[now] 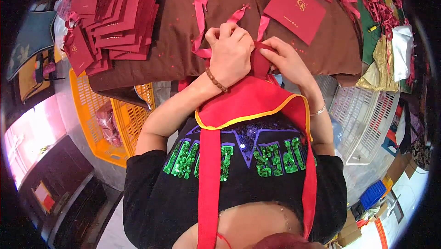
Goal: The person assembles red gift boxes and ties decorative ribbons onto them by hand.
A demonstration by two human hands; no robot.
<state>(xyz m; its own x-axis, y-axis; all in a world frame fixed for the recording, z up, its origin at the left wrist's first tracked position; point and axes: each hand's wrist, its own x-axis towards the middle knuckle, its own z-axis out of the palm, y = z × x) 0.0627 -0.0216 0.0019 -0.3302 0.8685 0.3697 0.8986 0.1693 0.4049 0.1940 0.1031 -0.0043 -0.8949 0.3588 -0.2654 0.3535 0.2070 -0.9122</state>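
A dark red paper bag (260, 65) is upright between my two hands, just above the apron; its lower part is partly hidden. My left hand (229, 51) is closed with fingers curled at the bag's top, and a pink-red ribbon (238, 14) sticks out beyond its knuckles. My right hand (288, 61) pinches the ribbon at the bag's upper edge between thumb and forefinger. Another ribbon end (262, 27) rises between the hands. What lies inside the left fist is mostly hidden. A long loose ribbon (199, 17) trails across the brown cloth beside my left hand.
A brown cloth (183, 63) covers the table. Stacked red bags (121, 24) lie far left; another bag (295, 11) and a pile lie far right. A ribbon tangle (379, 5) is at the right edge. A yellow crate (94, 120) and a white crate (367, 120) stand below.
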